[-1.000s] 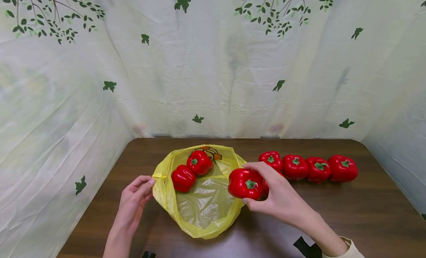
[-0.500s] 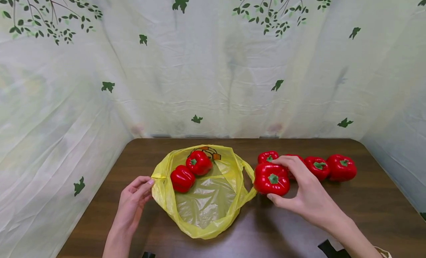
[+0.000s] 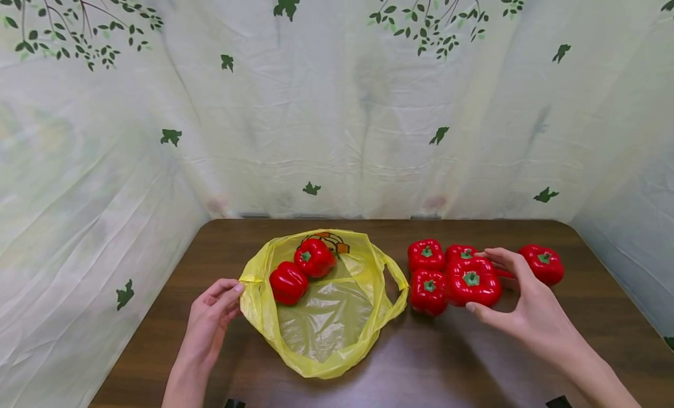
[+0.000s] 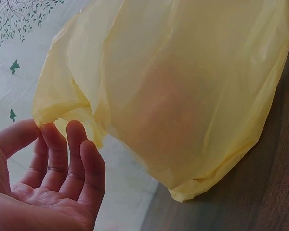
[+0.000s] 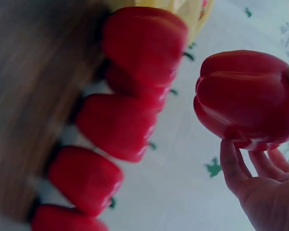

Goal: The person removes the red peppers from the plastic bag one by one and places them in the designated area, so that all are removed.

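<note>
My left hand [image 3: 213, 314] pinches the left edge of a yellow plastic bag [image 3: 316, 364] between thumb and fingertip. The bag stands with its mouth spread wide, a handle loop on its right side. Two red bell peppers lie inside, one on its side [image 3: 288, 283] and one stem-up [image 3: 315, 257]. My right hand [image 3: 537, 314] grips another red bell pepper [image 3: 472, 279] between thumb and fingers. In the right wrist view the held pepper [image 5: 245, 96] is raised clear of the table peppers. The held pepper and hand partly hide those behind.
Right of the bag, several red bell peppers stand on the brown table [image 3: 347, 393]: one in front [image 3: 429, 292], and a back row from one near the bag [image 3: 426, 254] to the rightmost [image 3: 541, 264]. A leaf-patterned white curtain [image 3: 337, 115] hangs behind.
My right hand has carried its pepper from the bag's right rim rightward over the row. The bag's right handle and the front pepper came into view. My left hand keeps its place.
</note>
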Motion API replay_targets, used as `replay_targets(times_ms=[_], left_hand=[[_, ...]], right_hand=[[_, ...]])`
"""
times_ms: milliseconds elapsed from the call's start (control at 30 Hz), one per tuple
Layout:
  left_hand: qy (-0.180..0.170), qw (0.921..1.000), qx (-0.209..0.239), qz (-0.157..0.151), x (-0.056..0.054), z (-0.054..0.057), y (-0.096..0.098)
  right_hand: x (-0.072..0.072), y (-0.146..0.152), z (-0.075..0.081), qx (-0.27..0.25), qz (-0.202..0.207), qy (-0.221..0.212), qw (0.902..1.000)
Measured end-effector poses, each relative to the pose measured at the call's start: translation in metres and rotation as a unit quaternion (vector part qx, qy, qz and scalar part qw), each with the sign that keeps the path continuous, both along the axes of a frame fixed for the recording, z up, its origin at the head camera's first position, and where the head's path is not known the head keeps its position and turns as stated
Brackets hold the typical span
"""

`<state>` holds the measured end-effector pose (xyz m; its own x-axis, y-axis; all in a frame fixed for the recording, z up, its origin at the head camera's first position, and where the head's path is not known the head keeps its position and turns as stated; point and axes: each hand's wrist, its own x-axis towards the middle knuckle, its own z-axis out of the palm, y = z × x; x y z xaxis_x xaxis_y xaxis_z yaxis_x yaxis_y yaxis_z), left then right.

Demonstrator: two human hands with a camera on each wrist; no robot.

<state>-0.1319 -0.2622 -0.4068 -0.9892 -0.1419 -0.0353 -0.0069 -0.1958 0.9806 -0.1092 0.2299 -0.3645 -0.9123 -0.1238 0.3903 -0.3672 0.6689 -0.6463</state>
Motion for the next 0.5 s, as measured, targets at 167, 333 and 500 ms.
replay_targets(times_ms=[167,333,500], left_hand=[[-0.006,1.0000,-0.003,0.002,0.000,0.000,0.000],[-0.006,1.0000,-0.001,0.002,0.000,-0.001,0.000],[-0.002,1.0000,0.003,-0.001,-0.001,-0.002,0.000]], right_hand=[[0.002,0.015,-0.011,0.012,-0.010,-0.013,0.9998],[0.001,0.026,-0.022,0.038,-0.031,-0.042,0.9979],[-0.004,0.033,-0.037,0.046,-0.042,-0.083,0.9946]])
